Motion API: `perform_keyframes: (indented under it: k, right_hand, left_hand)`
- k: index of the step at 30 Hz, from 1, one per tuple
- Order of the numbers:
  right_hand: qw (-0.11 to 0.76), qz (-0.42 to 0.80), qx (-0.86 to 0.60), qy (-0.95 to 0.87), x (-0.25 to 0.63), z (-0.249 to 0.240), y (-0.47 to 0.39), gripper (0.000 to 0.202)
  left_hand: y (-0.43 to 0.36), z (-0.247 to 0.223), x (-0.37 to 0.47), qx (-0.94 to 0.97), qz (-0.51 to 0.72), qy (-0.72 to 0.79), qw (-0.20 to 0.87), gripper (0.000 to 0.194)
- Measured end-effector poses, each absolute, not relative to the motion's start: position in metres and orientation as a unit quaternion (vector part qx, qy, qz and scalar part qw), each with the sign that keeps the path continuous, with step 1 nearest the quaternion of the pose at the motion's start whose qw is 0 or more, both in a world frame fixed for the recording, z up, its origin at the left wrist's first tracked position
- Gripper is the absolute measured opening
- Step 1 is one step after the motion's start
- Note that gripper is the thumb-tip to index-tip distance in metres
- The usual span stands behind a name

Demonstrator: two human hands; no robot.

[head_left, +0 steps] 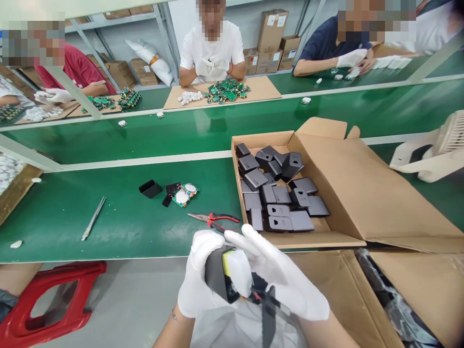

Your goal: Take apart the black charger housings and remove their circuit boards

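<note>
My left hand (203, 270), in a white glove, is closed around a dark grey plastic housing (216, 274), held tilted above my lap. From its open end sticks a circuit board with a white pad (240, 273), a yellow strip and thin red wires. My right hand (286, 275), also gloved, is curved round the board's outer end, its fingers long and the thumb beneath. Between them a black end piece partly shows, and a dark flat strip (268, 316) hangs below, blurred. Red-handled long-nose pliers (213, 220) lie on the green bench just beyond my hands.
An open carton (300, 237) at right holds several dark housings (279, 193). An empty housing (150, 189), a loose board (184, 194) and tweezers (94, 218) lie on the bench. A red stool (68, 270) stands lower left, a fan (435, 150) at right. Co-workers sit across the conveyor (206, 125).
</note>
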State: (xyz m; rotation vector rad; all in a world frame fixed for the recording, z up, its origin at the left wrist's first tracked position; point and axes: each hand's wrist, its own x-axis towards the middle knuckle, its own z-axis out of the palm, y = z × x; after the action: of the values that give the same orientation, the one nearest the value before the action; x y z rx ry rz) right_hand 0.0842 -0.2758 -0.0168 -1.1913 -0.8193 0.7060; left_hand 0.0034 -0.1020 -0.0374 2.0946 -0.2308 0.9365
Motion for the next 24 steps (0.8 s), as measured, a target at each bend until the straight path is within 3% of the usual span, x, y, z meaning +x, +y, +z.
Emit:
perform_keyframes:
  k: [3, 6, 8, 12, 15, 21, 24]
  right_hand:
    - [0.774, 0.395, -0.426, -0.253, 0.08, -0.016, -0.267, 0.075]
    - [0.753, 0.449, -0.427, -0.222, 0.075, 0.0, -0.256, 0.088]
    - [0.73, 0.444, -0.453, -0.253, 0.074, 0.012, -0.25, 0.084]
    - [0.743, 0.426, -0.454, -0.247, 0.074, 0.018, -0.246, 0.072]
    - [0.752, 0.433, -0.449, -0.211, 0.071, 0.006, -0.246, 0.076]
    - [0.746, 0.437, -0.484, -0.14, 0.067, -0.008, -0.24, 0.088]
    - [0.745, 0.413, -0.499, -0.157, 0.064, -0.015, -0.239, 0.088]
  left_hand:
    - [-0.097, -0.042, 0.004, 0.843, 0.363, -0.099, 0.385, 0.072]
    - [-0.095, -0.05, 0.005, 0.854, 0.357, -0.11, 0.363, 0.063]
    - [-0.094, -0.055, 0.006, 0.852, 0.353, -0.11, 0.371, 0.061]
    - [-0.094, -0.06, 0.006, 0.84, 0.342, -0.12, 0.404, 0.065]
    - [-0.093, -0.061, 0.006, 0.826, 0.349, -0.139, 0.42, 0.068]
    - [-0.089, -0.06, 0.003, 0.814, 0.355, -0.162, 0.431, 0.091]
    - [-0.088, -0.06, -0.001, 0.811, 0.354, -0.168, 0.435, 0.089]
